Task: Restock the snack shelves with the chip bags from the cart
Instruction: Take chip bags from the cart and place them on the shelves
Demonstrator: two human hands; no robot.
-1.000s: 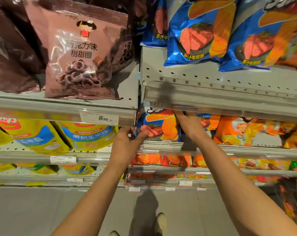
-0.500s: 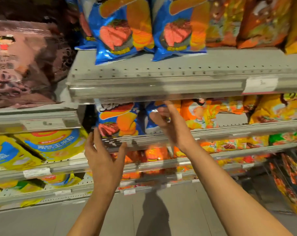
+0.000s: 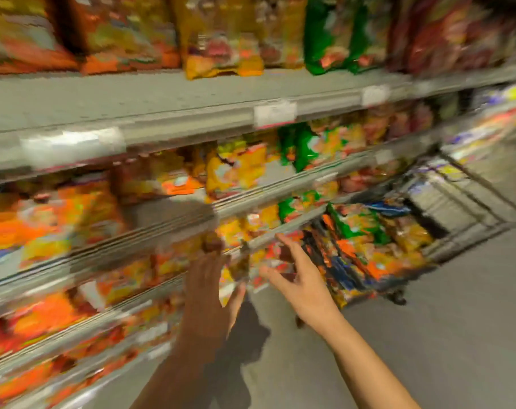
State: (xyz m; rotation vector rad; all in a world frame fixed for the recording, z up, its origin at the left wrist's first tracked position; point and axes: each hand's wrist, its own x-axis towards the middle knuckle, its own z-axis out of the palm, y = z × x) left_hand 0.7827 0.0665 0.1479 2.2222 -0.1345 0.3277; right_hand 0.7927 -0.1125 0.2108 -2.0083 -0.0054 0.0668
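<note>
Blurring hides all writing on the glossy, crinkled orange chip bags [image 3: 58, 219] lined along the grey metal shelves [image 3: 162, 93]. Both the left hand [image 3: 209, 290] and the right hand [image 3: 301, 278] are seen spread, nothing held. More bags are heaped in the wire cart [image 3: 457, 208] at right.

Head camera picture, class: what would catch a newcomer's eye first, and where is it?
Two bare hands reach out at the lower middle, the left hand and right hand both open and empty in front of the shelves. At the right stands a cart heaped with chip bags. The picture is heavily blurred.
</note>
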